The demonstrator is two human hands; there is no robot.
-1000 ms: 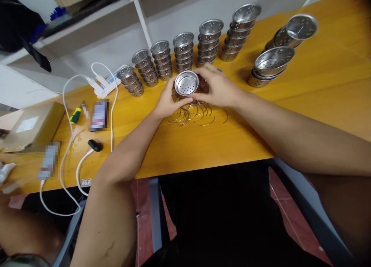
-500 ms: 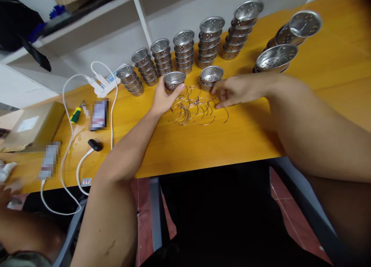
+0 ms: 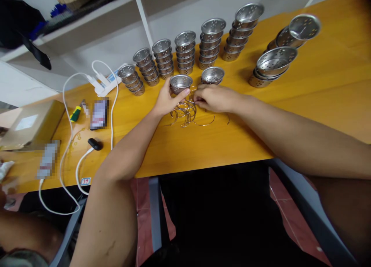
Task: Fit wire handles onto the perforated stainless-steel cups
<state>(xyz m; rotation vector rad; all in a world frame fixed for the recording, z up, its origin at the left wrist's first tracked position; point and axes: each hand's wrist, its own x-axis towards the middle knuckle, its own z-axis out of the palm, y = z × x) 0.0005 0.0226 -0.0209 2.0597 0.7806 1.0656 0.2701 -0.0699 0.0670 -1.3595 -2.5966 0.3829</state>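
Note:
My left hand [image 3: 166, 100] grips a small perforated steel cup [image 3: 180, 82] that stands on the yellow table [image 3: 203, 147]. My right hand [image 3: 213, 98] rests just to its right, fingertips pinched over a heap of thin curved wire handles [image 3: 185, 114]; whether a wire is between the fingers is hard to make out. A second lone cup [image 3: 212, 75] stands behind my right hand.
Several stacks of the same cups [image 3: 185, 52] line the back of the table. Wider strainer bowls [image 3: 274, 64] are piled at the right. A white power strip with cable [image 3: 100, 85], a screwdriver [image 3: 75, 113] and a cardboard box [image 3: 29, 124] lie at the left.
A second ago both hands held the cup up, tilted toward me. The left hand set it down and kept hold. My right hand swung out right, then came back onto the wires.

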